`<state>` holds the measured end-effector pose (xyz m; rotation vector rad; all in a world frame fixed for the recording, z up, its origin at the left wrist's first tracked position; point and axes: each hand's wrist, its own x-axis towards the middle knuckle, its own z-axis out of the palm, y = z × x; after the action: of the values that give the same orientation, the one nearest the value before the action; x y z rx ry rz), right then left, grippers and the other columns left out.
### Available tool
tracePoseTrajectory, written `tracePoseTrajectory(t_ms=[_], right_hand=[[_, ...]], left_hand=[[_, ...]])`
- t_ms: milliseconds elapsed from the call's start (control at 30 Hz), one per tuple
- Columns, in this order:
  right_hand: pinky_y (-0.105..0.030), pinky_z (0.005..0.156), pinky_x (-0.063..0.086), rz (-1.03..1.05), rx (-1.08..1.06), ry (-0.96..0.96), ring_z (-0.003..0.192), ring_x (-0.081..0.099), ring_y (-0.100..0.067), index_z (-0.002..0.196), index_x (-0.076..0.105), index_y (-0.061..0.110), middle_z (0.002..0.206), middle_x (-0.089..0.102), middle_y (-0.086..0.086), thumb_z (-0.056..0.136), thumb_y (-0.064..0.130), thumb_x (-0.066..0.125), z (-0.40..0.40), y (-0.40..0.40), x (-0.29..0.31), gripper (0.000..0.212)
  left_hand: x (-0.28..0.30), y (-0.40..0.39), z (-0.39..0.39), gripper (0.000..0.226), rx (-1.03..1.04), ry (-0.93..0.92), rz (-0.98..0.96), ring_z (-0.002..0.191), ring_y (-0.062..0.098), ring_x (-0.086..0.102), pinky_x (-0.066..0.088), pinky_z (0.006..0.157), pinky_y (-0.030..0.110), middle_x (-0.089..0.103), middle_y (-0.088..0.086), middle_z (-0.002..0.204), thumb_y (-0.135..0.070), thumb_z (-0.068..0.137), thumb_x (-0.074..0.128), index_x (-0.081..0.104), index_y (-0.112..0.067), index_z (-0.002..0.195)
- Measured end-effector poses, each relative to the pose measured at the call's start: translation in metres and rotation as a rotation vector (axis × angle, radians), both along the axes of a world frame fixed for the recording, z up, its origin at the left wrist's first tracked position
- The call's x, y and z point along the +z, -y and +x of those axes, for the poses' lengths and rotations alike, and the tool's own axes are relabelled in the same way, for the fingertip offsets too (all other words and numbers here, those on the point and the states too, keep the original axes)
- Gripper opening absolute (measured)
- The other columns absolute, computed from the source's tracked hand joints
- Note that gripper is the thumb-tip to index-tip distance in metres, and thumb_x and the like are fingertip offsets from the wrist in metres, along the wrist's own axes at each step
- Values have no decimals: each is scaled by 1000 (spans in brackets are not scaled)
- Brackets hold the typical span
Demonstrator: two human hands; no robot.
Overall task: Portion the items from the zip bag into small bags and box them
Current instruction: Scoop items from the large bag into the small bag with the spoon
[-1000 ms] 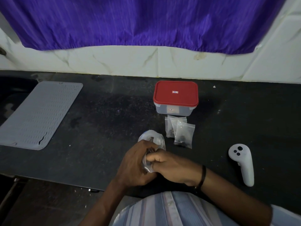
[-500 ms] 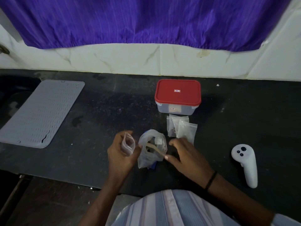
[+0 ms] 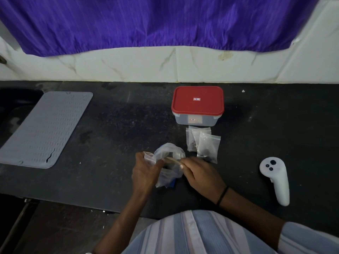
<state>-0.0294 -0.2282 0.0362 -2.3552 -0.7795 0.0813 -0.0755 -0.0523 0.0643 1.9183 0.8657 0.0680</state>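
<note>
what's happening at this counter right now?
A person is portioning stuff from a large clear zip bag into small ones. The left hand holds an empty small bag; the right hand is at the zip bag's mouth. A few filled small bags lie by the red-lidded box, which is closed. A white controller and a grey mat sit unused.

Lidded boxes: I count one red-lidded box [image 3: 197,105].
Filled small bags: I make out two or three small bags [image 3: 208,146], overlapping.
Zip bags: one zip bag [image 3: 169,169].
Empty small bags in hand: one small empty bag [image 3: 150,157].
Mats: one grey mat [image 3: 45,128].
Controllers: one white controller [image 3: 276,178].
</note>
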Motion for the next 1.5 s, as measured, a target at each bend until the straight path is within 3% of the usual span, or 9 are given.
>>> tracePoseTrajectory(t_ms=[133, 300, 400, 500, 700, 900, 1167, 1333, 1500], right_hand=[[-27, 59, 53, 2, -30, -2, 70, 63, -12, 105, 69, 15, 82, 69, 0, 92, 27, 41, 2, -4, 6, 33], [-15, 51, 30, -79, -32, -13, 56, 46, -7, 77, 62, 16, 66, 57, 3, 91, 14, 56, -1, -10, 11, 16], [-23, 57, 40, -97, -22, -53, 60, 49, -8, 82, 64, 17, 71, 61, 0, 93, 18, 51, 1, -12, 11, 17], [-27, 58, 46, -110, 7, -85, 61, 54, -11, 82, 63, 18, 69, 59, 1, 94, 19, 49, -1, -14, 10, 18], [-25, 59, 50, 21, -60, -287, 62, 60, -6, 96, 70, 19, 73, 66, 1, 95, 17, 50, -4, -13, 2, 20], [-20, 47, 45, 333, -283, -797, 49, 57, -6, 106, 66, 20, 70, 64, 0, 99, 13, 46, -7, -10, 0, 22], [-21, 45, 44, 500, -404, -666, 45, 55, -12, 91, 70, 20, 58, 62, -4, 95, 7, 52, -16, 5, 12, 22], [-21, 43, 42, 604, -433, -677, 44, 52, -14, 94, 70, 12, 55, 58, -4, 94, 1, 50, -18, 21, 37, 23], [-25, 39, 37, 777, -394, -673, 43, 47, -19, 88, 72, 10, 54, 55, -7, 94, 0, 49, -17, 23, 80, 26]], left_hand=[[2, 3, 3, 46, -3, -19, 0, 89, 20, 62, 59, 81, 50, 49, -10, 91, -27, 85, 74, 36, -26, 111], [0, 1, 6, 43, 38, -41, -149, 94, 22, 63, 59, 82, 50, 56, 3, 103, -18, 85, 72, 42, -20, 116], [1, -3, 9, 30, 66, 25, -268, 91, 25, 67, 61, 77, 48, 64, 12, 103, -3, 83, 66, 52, -13, 108], [9, -4, 8, 24, 29, 100, -348, 77, 23, 67, 57, 75, 47, 68, 7, 81, 10, 81, 61, 56, -12, 88], [6, -9, 1, 29, 13, 150, -439, 89, 36, 62, 53, 82, 54, 62, 18, 96, -6, 70, 67, 53, -13, 94], [-5, -14, -2, 33, -4, 88, -213, 96, 33, 66, 59, 80, 57, 61, 14, 105, -7, 80, 70, 50, -17, 105], [-6, -19, -2, 52, -92, 45, -72, 97, 23, 63, 60, 79, 46, 57, 5, 110, -25, 78, 80, 45, -22, 116], [4, -20, -14, 53, -112, 299, 185, 84, 7, 59, 50, 68, 20, 56, -2, 94, -51, 72, 78, 51, -24, 108], [22, -12, -20, 46, -239, 426, 398, 82, -7, 54, 42, 69, 3, 50, -13, 86, -35, 77, 82, 55, -13, 107]])
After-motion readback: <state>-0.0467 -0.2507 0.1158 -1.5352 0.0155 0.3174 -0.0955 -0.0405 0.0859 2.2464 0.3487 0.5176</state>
